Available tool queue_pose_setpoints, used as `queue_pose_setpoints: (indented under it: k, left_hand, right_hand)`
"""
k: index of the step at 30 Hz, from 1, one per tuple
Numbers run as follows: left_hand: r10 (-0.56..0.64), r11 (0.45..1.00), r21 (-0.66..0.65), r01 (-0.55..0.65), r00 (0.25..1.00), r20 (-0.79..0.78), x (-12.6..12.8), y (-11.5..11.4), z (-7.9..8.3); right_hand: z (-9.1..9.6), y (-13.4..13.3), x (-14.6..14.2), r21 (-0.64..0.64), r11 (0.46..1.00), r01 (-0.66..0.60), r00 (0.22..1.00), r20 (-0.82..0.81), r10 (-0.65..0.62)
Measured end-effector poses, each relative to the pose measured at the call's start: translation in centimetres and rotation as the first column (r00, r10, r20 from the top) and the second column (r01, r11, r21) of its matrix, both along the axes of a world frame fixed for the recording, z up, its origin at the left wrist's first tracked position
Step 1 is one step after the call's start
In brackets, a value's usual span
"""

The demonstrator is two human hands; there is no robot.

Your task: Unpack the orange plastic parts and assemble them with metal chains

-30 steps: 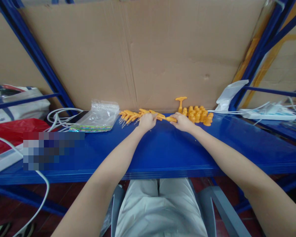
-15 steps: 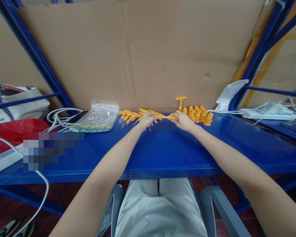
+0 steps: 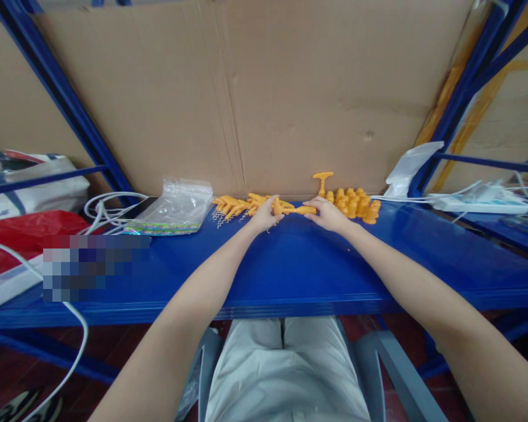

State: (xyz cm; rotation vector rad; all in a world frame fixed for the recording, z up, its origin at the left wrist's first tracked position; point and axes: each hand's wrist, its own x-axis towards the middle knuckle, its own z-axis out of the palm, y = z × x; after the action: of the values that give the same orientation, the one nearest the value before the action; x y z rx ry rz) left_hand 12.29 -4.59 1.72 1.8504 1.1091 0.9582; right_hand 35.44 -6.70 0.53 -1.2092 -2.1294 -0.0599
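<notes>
Both my hands reach to the back of the blue shelf (image 3: pixel 290 269). My left hand (image 3: pixel 264 215) pinches one end of an orange plastic piece (image 3: pixel 295 209), with a T-shaped end showing by its fingers. My right hand (image 3: pixel 328 214) grips the other end of the same piece. To the left lies a row of orange T-shaped parts with small metal chains (image 3: pixel 234 206). At the right stands a cluster of short orange cylinders (image 3: pixel 354 205), with one assembled upright T-handle (image 3: pixel 322 181) behind it.
A clear plastic bag with colourful contents (image 3: pixel 176 210) lies left of the parts, beside white cables (image 3: pixel 108 206). A red bag (image 3: pixel 22 231) sits far left. At the right are a white pouch (image 3: pixel 407 169) and a power strip (image 3: pixel 479 202). Cardboard (image 3: pixel 246 94) backs the shelf.
Both hands stayed at the back of the shelf. The left hand turned its end of the orange piece, so a T-shaped end now stands up between its fingers.
</notes>
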Motion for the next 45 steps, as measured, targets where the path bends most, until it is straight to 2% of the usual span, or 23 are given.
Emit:
queue_pose_setpoints:
  k: [5,9,12,16,20,27,31,36,45]
  left_hand:
    - [0.076,0.997,0.035,-0.074,0.996,-0.054,0.2,-0.4,0.0]
    - [0.120,0.991,0.069,-0.113,0.988,-0.102,0.2,-0.5,0.0]
    - [0.126,0.990,0.077,-0.117,0.985,-0.117,0.0,-0.1,-0.2]
    - [0.119,0.991,0.077,-0.111,0.986,-0.117,-0.1,0.7,-0.7]
    - [0.104,0.991,0.093,-0.094,0.989,-0.106,-0.3,1.3,-1.1]
    - [0.054,0.991,0.123,-0.048,0.998,-0.043,-0.4,1.6,-1.3]
    - [0.091,0.986,0.145,-0.082,0.994,-0.058,-0.1,1.1,-0.9]
    - [0.108,0.989,0.111,-0.102,0.993,-0.050,0.0,0.5,-0.4]
    - [0.076,0.989,0.126,-0.072,0.997,-0.026,-0.4,0.5,-0.4]
  right_hand:
    - [-0.4,0.8,0.4,0.000,1.000,-0.007,0.996,-0.091,0.007]
    - [-0.5,0.9,0.7,-0.128,0.992,-0.021,0.972,-0.235,-0.010]
    - [-0.4,0.9,0.8,-0.248,0.966,-0.074,0.928,-0.371,-0.024]
    - [-0.2,0.7,0.8,-0.324,0.932,-0.161,0.864,-0.502,-0.026]
    - [0.5,-0.1,0.1,-0.403,0.893,-0.200,0.794,-0.601,-0.094]
    - [2.0,-2.3,-1.7,-0.495,0.856,-0.148,0.748,-0.622,-0.230]
    - [2.4,-2.5,-1.7,-0.536,0.835,-0.125,0.757,-0.595,-0.269]
    - [2.4,-2.3,-0.5,-0.576,0.792,-0.205,0.799,-0.566,-0.205]
    - [1.8,-2.0,0.1,-0.566,0.761,-0.319,0.782,-0.611,-0.126]
